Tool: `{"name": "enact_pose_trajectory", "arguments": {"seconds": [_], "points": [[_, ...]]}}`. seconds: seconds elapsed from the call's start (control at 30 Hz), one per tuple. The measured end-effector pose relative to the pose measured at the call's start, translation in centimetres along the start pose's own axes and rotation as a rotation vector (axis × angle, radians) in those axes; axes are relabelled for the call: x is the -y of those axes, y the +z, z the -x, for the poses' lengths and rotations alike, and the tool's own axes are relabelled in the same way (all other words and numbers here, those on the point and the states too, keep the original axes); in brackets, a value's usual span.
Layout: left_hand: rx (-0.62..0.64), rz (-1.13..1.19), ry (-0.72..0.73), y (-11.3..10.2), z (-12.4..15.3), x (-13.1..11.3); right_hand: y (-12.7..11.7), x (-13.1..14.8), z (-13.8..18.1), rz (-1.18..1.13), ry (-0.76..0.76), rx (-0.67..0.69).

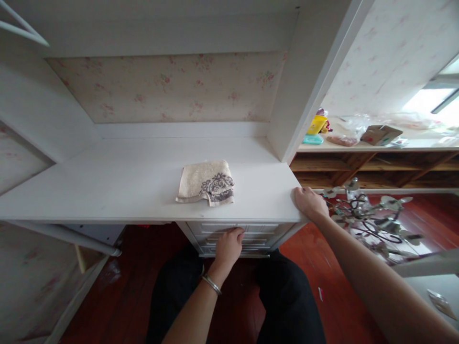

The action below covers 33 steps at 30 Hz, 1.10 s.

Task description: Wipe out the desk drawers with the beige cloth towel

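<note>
The left hand (pixel 229 246) curls its fingers onto the drawer (pixel 258 228) under the counter's (pixel 125 186) front edge, and the right hand (pixel 310 200) clasps the counter's right front corner. A folded cloth (pixel 207 183) lies mid-counter with bare top around it.

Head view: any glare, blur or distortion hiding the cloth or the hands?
Head view: the window at upper right is blown out, but the desk is evenly lit with soft shadows. The cloth pattern is sharp. The left hand at the drawer sits in dimmer shade yet reads clearly, as does the right hand on the desk corner. The wide lens bends the desk edges.
</note>
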<state>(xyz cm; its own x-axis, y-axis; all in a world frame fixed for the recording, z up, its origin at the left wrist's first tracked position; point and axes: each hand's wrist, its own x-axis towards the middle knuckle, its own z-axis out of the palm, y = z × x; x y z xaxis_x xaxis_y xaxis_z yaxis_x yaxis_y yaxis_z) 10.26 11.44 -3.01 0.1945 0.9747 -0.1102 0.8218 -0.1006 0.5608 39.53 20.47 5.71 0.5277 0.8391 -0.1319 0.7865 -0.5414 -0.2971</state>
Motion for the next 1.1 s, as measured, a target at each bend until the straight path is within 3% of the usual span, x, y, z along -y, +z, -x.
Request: {"name": "enact_pose_trajectory", "arguments": {"seconds": [0.63, 0.73, 0.93, 1.1], "points": [[0.032, -0.072, -0.015, -1.1, 0.7, -0.5, -0.6, 0.4, 0.7, -0.037, 0.039, 0.017], [0.062, -0.034, 0.008, -0.9, 3.1, -0.2, -0.6, 0.3, 0.5, -0.043, 0.034, 0.019], [0.174, 0.013, 0.012, 0.2, 10.4, 0.1, -0.4, -0.1, 0.6, -0.061, 0.015, 0.008], [0.35, -0.01, -0.061, 0.8, 15.8, 0.0, -0.5, -0.1, 1.0, -0.066, 0.031, 0.012]]}}
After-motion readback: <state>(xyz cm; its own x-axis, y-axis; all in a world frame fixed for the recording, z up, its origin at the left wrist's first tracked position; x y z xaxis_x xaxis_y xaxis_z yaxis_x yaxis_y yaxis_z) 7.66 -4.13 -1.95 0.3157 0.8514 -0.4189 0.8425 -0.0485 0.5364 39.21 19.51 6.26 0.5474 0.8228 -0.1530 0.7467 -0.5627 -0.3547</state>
